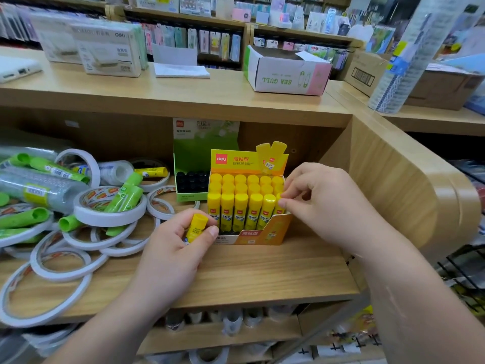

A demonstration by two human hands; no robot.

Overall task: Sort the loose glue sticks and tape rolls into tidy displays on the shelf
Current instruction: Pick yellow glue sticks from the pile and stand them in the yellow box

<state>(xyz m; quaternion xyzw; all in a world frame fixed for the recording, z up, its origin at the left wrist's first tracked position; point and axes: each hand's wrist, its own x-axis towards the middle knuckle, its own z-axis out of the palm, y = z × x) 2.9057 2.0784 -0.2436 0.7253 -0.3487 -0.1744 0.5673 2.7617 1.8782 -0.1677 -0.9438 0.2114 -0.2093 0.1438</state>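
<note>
Many white tape rolls (110,211) lie heaped with loose green plastic glue sticks (126,195) at the left end of the light wooden shelf (262,274). Near its front edge, the person's left hand (168,253) curls its fingers round a short yellow glue stick (197,227). Just beside it, a yellow-and-orange cardboard display box (262,235) holds rows of upright yellow sticks, with a green cardboard box (189,158) behind. At the display box's right front corner, the right hand (322,200) pinches the cap of the last front-row stick (279,206).
</note>
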